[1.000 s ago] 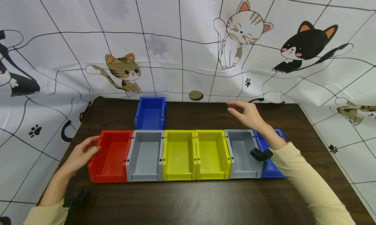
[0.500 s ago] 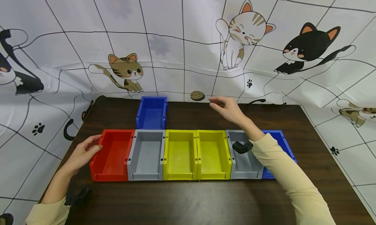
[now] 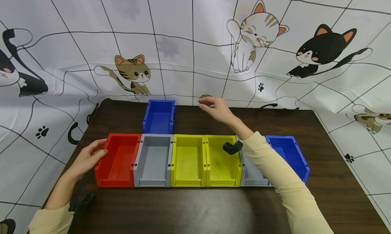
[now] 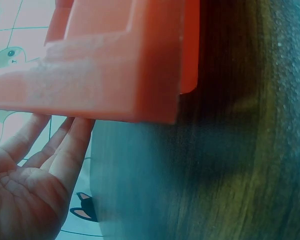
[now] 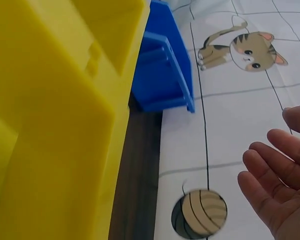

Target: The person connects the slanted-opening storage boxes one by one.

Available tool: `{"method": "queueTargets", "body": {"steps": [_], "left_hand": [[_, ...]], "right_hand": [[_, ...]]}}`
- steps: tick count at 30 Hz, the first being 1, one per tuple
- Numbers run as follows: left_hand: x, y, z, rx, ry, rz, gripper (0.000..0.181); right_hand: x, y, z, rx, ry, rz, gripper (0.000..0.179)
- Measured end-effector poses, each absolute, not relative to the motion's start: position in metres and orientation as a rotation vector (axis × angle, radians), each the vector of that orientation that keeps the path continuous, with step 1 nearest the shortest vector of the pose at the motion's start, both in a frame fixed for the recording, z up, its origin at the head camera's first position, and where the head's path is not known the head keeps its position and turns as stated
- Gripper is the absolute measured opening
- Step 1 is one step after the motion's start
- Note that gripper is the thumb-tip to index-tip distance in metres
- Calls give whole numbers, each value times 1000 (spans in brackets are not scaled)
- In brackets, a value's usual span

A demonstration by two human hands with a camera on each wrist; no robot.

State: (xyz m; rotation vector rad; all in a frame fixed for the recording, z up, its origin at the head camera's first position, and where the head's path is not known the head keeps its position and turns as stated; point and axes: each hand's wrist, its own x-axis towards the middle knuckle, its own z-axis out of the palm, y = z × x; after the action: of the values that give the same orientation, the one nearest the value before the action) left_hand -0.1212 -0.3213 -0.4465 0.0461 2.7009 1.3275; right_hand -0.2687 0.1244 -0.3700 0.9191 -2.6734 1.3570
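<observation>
My left hand (image 3: 88, 157) rests against the left side of a red plastic bin (image 3: 120, 164), fingers fairly straight and thumb tip at the rim. In the left wrist view, the fingers (image 4: 72, 150) reach up to the bin's lower edge. My right hand (image 3: 217, 109) is raised behind the row of bins, fingers relaxed and nothing in them. To its left, at the back of the table, stands a single blue bin (image 3: 159, 120). The right wrist view shows the right hand (image 5: 285, 185) palm up beside that blue bin (image 5: 162, 75) and a yellow bin (image 5: 65, 165).
Beside the red bin stand a grey bin (image 3: 154, 162), two yellow bins (image 3: 187, 162), another grey bin (image 3: 252, 173) and a blue bin (image 3: 287, 150), side by side. The dark wooden table (image 3: 171, 210) meets a cat-print cloth (image 3: 171, 57) at its back edge.
My right hand has moved left behind the row, from above the right-hand grey bin toward the single blue bin. The left hand stays at the red bin, and the bins keep their places.
</observation>
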Motion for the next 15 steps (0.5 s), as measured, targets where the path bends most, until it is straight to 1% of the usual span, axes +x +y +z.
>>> {"method": "queueTargets", "body": {"steps": [8,15], "left_hand": [[-123,-322,-448,32,2685,1340,52],[-121,-322,-449,27,2673,1353,52]], "right_hand": [[-275,91,-376,930,-2699,1417,30],[-276,62,-381,844,-2784,1497,32]]}}
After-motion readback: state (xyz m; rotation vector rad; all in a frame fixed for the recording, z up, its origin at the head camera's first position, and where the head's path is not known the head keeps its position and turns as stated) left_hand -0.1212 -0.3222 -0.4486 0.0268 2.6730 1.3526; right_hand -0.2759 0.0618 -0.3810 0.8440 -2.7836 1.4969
